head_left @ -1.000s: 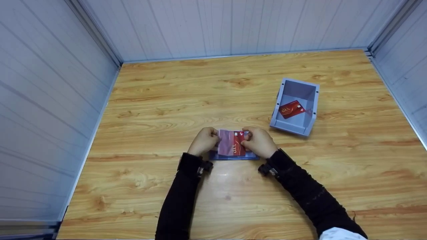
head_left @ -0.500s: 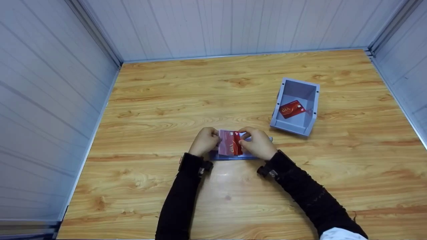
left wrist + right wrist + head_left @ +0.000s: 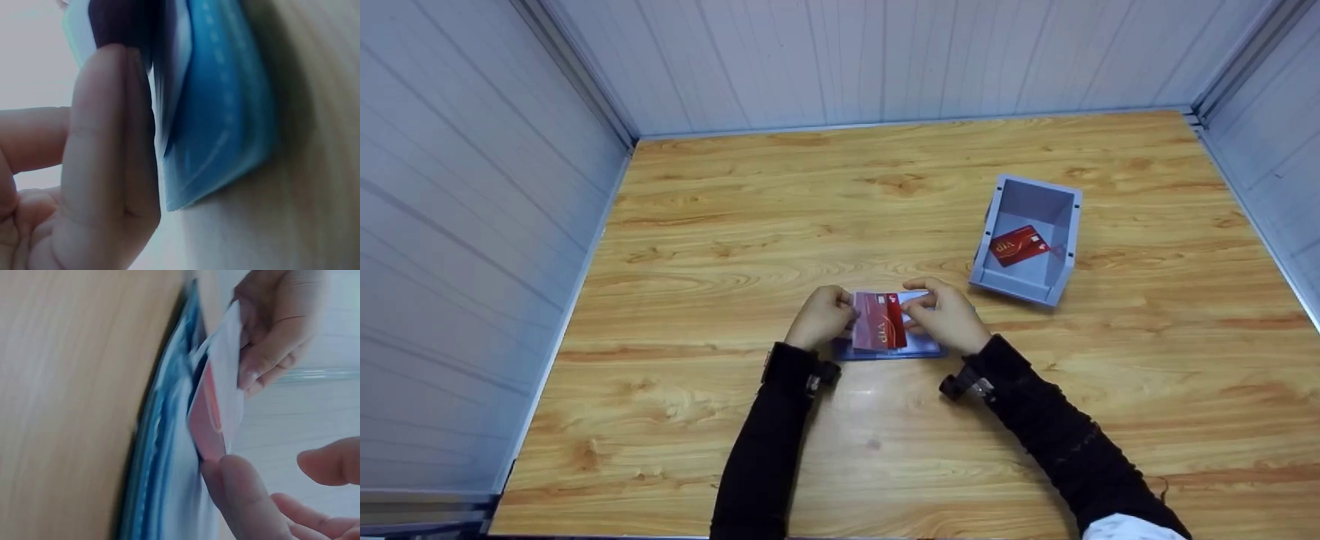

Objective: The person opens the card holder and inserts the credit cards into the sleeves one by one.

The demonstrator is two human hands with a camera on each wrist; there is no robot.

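Note:
A blue card holder [image 3: 934,349] with clear plastic pages lies unfolded on the table. My left hand [image 3: 819,319] pinches the left edge of a raised clear page [image 3: 866,304]; the left wrist view shows its fingers [image 3: 101,129] close beside the holder's blue cover. A red VIP card [image 3: 896,330] sits mostly under that page, with a strip on its right side uncovered. My right hand [image 3: 949,316] is at this uncovered edge. In the right wrist view, two fingertips [image 3: 239,475] touch the card's edge, while another digit stands apart.
A grey plastic bin [image 3: 986,281] stands to the right, beyond my right hand. Another red VIP card [image 3: 1018,246] lies inside it. Pale panel walls [image 3: 877,60] border the wooden table [image 3: 720,225] at the back and sides.
The red card has slid left, farther under the clear page. My right hand first held its right side and now has fingers spread at its edge. My left hand has barely moved.

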